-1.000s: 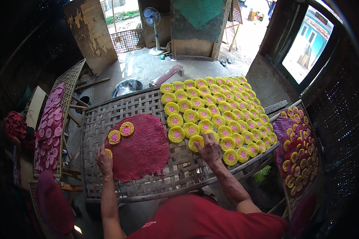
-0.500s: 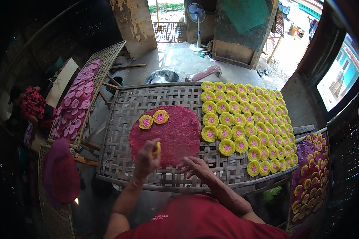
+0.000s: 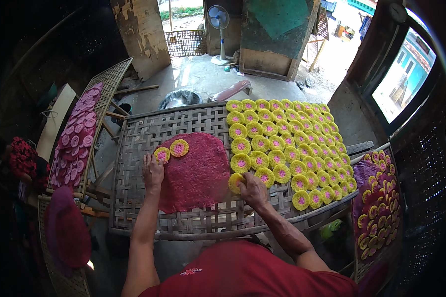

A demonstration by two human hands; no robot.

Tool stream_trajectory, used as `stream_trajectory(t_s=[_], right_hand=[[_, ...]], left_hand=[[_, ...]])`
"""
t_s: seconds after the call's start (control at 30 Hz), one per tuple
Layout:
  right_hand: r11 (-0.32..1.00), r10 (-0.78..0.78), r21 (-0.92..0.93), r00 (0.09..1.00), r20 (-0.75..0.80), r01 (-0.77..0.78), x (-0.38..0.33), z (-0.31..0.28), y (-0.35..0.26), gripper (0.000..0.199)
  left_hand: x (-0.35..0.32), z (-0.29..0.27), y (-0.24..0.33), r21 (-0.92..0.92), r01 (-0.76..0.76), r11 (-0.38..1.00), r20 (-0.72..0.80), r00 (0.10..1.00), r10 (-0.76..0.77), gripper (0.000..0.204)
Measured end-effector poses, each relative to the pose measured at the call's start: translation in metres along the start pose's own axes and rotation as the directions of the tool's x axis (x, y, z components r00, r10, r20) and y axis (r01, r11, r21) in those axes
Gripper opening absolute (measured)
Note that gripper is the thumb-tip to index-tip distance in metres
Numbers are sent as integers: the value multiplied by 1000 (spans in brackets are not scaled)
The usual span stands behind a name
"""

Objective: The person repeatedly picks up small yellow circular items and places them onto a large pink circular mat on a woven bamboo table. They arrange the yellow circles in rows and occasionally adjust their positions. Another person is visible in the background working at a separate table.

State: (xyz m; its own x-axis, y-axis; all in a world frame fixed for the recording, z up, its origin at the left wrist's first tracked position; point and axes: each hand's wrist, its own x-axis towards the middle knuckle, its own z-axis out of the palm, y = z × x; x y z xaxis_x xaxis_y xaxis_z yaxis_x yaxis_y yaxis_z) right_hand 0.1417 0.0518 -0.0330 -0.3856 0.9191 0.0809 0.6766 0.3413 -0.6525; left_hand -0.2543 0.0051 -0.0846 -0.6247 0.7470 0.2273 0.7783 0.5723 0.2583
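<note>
My right hand (image 3: 254, 190) pinches a round yellow disc (image 3: 236, 183) with a pink centre, down on the woven bamboo rack (image 3: 173, 119) at the near left end of the rows. These rows of similar strand-textured discs (image 3: 276, 142) cover the rack's right part. A dark pink, rough-looking round sheet (image 3: 198, 168) lies on the rack left of them. Near its upper left edge rest two more discs: the upper one (image 3: 179, 147) lies apart from my hands. My left hand (image 3: 153, 173) has its fingers stretched to the lower one (image 3: 162, 154), touching its edge.
Pink discs cover a slanted rack (image 3: 82, 133) on the left, where a person in a red-and-black shirt (image 3: 25, 158) works. Another dark pink sheet (image 3: 72, 232) hangs over a rack nearby. More discs lie on a purple sheet (image 3: 379, 208) at right. A standing fan (image 3: 220, 34) is behind.
The disc that was in my left hand is now in my right hand, set down by the rows. My left hand has moved up and left to another disc. The whole view has shifted.
</note>
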Motion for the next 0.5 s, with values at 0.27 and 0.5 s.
stream_trajectory(t_s=[0.27, 0.5], right_hand=[[976, -162, -185, 952, -261, 116, -7, -3, 8, 34], [931, 150, 300, 968, 201, -207, -19, -12, -25, 47]], left_hand=[[7, -4, 21, -176, -80, 981, -146, 988, 55, 39], [-16, -40, 73, -483, -99, 870, -179, 984, 12, 47]])
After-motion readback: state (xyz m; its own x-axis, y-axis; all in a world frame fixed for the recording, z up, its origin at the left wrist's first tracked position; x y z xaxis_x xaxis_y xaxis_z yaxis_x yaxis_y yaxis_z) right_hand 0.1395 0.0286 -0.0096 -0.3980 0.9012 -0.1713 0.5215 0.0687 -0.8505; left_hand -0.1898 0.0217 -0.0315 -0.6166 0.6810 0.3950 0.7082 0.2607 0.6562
